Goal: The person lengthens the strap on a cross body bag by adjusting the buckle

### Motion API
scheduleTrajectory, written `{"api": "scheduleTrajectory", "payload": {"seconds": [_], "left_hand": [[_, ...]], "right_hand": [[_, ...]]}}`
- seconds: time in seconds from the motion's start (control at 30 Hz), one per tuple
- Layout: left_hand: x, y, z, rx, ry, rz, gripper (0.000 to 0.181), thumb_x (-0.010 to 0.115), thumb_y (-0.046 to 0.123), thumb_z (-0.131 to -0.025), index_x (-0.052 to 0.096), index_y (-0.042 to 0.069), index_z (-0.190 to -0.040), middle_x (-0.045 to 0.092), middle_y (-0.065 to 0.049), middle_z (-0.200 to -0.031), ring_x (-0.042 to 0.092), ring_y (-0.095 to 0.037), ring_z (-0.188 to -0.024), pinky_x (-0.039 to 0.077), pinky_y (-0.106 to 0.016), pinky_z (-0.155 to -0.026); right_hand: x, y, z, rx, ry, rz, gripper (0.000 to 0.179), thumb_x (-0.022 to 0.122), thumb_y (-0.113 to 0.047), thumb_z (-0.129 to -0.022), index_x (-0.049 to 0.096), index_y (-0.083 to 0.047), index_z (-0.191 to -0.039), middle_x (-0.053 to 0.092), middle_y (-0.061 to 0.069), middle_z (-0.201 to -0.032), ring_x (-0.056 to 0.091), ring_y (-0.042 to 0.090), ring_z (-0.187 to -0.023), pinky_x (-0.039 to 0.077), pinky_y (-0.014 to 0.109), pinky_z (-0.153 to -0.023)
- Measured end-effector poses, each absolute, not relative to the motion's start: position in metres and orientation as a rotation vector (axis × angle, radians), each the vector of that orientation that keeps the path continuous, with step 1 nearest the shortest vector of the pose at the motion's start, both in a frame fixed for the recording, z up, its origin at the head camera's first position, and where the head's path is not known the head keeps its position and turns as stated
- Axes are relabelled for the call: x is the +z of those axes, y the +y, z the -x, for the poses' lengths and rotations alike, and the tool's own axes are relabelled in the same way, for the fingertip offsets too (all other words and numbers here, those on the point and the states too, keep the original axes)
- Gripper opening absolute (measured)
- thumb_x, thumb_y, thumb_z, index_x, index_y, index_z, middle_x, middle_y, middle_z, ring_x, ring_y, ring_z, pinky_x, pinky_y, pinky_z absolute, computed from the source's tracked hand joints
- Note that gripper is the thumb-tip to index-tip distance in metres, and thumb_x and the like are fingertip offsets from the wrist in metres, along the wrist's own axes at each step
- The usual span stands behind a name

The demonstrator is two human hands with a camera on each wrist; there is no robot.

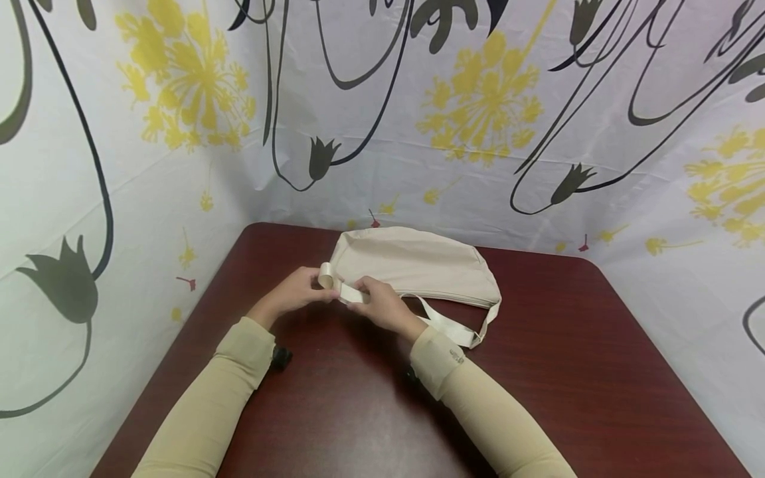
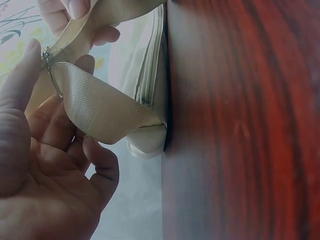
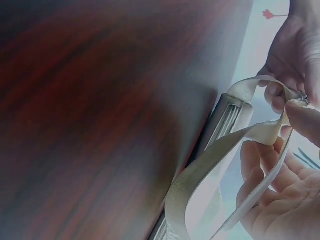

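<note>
A cream shoulder bag (image 1: 412, 262) with a zip lies near the table's far edge, its webbing strap (image 1: 445, 325) trailing in front. My left hand (image 1: 295, 290) pinches the strap at the bag's left end, beside a thin metal slider (image 2: 52, 75). From there a loop of webbing (image 2: 100, 102) curves down to the bag's corner. Close by on the right, my right hand (image 1: 385, 307) pinches another stretch of the strap between thumb and fingers. In the right wrist view, the long strap (image 3: 192, 177) hangs from the fingers in a slack curve along the zip (image 3: 227, 120).
The dark red wooden table (image 1: 323, 411) carries the bag. White cloth (image 1: 382, 119) with yellow and grey flower prints hangs behind it and along both sides. A small dark device (image 1: 281, 358) sits at the left wrist.
</note>
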State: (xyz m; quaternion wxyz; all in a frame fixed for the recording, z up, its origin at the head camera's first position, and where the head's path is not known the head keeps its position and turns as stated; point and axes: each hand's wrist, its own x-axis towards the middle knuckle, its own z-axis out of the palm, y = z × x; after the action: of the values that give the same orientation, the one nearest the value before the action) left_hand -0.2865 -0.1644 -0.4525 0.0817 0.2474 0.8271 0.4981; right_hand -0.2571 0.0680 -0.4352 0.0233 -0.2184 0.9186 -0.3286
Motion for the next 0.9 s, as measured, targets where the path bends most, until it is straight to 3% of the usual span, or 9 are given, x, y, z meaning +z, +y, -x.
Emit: {"api": "scheduleTrajectory", "payload": {"seconds": [0.27,0.43,0.7,0.9], "left_hand": [[-0.4497,-0.1616,0.2856,1.48,2.479,-0.738,0.035,0.08,0.023,-0.09,0.072,0.003,-0.118,0.072,-0.002,-0.088,0.057,-0.019,-0.079,0.046,-0.034,-0.072],[-0.4503,-0.1614,0.2858,1.48,2.476,-0.732,0.034,0.079,0.023,-0.091,0.072,0.003,-0.118,0.07,-0.002,-0.083,0.057,-0.019,-0.077,0.046,-0.033,-0.071],[-0.4495,-0.1627,0.2844,1.462,2.501,-0.728,0.028,0.078,0.027,-0.092,0.074,0.004,-0.108,0.07,0.0,-0.079,0.057,-0.017,-0.073,0.045,-0.032,-0.069],[-0.4488,-0.1629,0.2823,1.474,2.497,-0.693,0.033,0.077,0.027,-0.092,0.073,0.005,-0.117,0.072,-0.001,-0.083,0.062,-0.022,-0.077,0.047,-0.034,-0.073]], "right_hand": [[-0.4311,0.0643,0.2559,-1.033,2.852,0.696,0.032,0.08,-0.022,-0.089,0.065,-0.008,-0.113,0.071,0.005,-0.105,0.061,0.016,-0.088,0.049,0.035,-0.082],[-0.4312,0.0627,0.257,-1.021,2.865,0.696,0.031,0.08,-0.022,-0.089,0.066,-0.008,-0.113,0.071,0.005,-0.103,0.06,0.016,-0.086,0.049,0.034,-0.081],[-0.4309,0.064,0.2554,-1.025,2.852,0.701,0.034,0.08,-0.022,-0.089,0.065,-0.007,-0.116,0.071,0.005,-0.105,0.06,0.016,-0.087,0.049,0.034,-0.081],[-0.4341,0.0674,0.2553,-0.996,2.83,0.67,0.042,0.083,-0.021,-0.087,0.065,-0.008,-0.122,0.07,0.005,-0.111,0.06,0.017,-0.091,0.048,0.035,-0.084]]}}
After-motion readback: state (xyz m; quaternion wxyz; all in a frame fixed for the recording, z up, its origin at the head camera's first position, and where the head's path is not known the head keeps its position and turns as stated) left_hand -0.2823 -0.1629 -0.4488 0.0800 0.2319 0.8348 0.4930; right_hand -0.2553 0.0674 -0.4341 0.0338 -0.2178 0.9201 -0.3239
